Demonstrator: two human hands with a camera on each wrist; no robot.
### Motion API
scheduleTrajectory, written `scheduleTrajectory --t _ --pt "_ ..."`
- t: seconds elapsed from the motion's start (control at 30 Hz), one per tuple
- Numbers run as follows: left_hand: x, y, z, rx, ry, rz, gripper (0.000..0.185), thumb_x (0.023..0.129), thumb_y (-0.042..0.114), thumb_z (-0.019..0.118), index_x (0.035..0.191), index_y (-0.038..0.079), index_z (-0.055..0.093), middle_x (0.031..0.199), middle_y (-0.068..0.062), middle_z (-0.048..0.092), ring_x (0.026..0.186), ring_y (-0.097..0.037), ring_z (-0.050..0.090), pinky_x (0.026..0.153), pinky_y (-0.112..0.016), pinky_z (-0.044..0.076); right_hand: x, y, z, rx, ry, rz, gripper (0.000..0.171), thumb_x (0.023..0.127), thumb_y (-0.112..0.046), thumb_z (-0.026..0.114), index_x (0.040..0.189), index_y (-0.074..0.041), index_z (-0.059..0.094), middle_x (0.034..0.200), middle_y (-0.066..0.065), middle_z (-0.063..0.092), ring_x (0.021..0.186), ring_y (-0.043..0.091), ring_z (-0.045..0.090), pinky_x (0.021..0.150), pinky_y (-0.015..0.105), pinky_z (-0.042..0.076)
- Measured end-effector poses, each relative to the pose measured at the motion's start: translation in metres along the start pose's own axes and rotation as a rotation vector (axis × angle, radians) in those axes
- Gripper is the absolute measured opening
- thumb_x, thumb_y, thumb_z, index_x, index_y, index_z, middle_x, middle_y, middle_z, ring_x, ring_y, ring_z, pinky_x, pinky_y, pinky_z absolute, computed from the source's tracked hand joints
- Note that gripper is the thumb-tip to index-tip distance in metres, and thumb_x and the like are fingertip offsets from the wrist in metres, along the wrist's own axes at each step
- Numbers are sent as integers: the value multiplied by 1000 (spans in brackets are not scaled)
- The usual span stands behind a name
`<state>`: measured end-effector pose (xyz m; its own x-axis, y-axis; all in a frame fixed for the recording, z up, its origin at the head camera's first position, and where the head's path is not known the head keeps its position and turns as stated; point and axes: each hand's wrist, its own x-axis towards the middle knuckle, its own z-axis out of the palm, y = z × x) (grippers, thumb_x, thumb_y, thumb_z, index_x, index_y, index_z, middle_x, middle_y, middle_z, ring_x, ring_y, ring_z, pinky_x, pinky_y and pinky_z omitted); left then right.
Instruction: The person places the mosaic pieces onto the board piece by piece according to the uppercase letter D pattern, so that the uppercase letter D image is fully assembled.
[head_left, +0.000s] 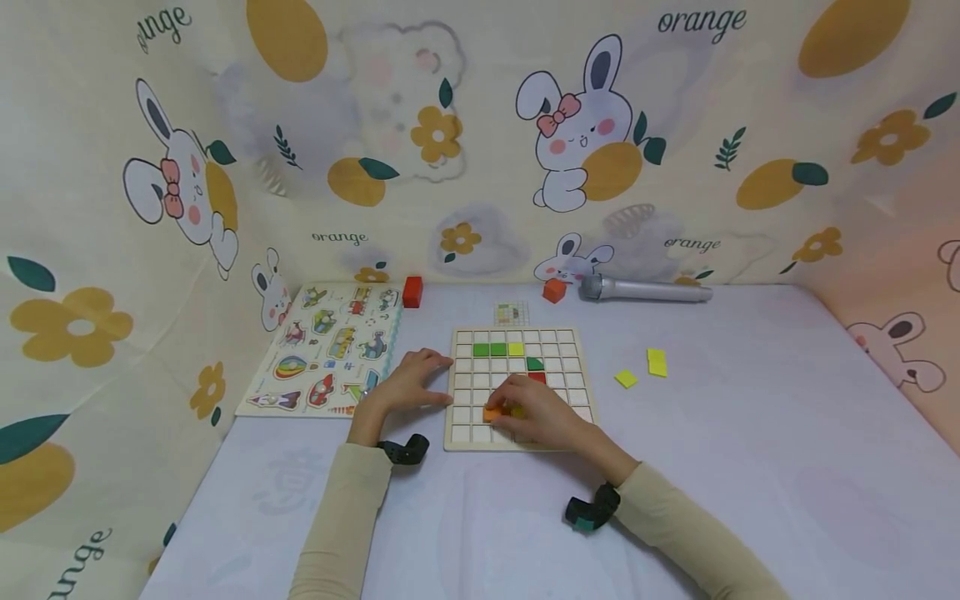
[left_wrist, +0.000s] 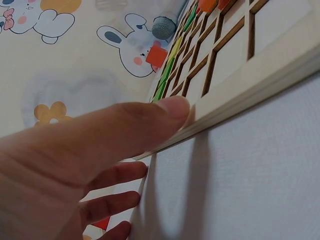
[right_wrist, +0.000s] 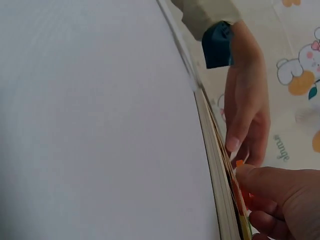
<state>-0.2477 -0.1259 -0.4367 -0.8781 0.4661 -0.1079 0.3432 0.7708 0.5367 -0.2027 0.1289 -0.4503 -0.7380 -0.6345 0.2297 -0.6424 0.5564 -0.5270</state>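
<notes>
A wooden grid board (head_left: 459, 445) lies on the white cloth. My left hand (head_left: 408, 385) rests at its left edge; in the left wrist view the thumb (left_wrist: 172, 107) presses the rim, fingers extended. Over the board's lower part, my right hand (head_left: 536, 411) pinches an orange tile (head_left: 491, 414) between thumb and fingers. A yellow tile (head_left: 517, 412) shows partly beneath that hand. Higher in the grid sit green tiles (head_left: 490, 350), a yellow tile (head_left: 516, 349), a dark green curved piece (head_left: 534, 364) and a red tile (head_left: 537, 377), partly covered by the hand.
Two loose yellow tiles (head_left: 657, 362) lie right of the board. Behind it are a small pattern card (head_left: 512, 313), a red block (head_left: 412, 292), an orange-red block (head_left: 554, 290) and a grey microphone (head_left: 647, 289). A picture puzzle board (head_left: 307, 354) lies at the left.
</notes>
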Motion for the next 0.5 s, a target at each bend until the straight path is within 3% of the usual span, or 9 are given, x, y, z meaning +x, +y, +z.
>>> scheduleTrajectory --t 0.5 --pt "0 0 0 11 0 -6 65 78 34 74 135 13 49 139 -11 41 129 -29 33 106 -48 32 10 0 15 -20 61 -65 14 82 -25 73 94 -19 70 94 -10 60 86 5 51 74 21 48"
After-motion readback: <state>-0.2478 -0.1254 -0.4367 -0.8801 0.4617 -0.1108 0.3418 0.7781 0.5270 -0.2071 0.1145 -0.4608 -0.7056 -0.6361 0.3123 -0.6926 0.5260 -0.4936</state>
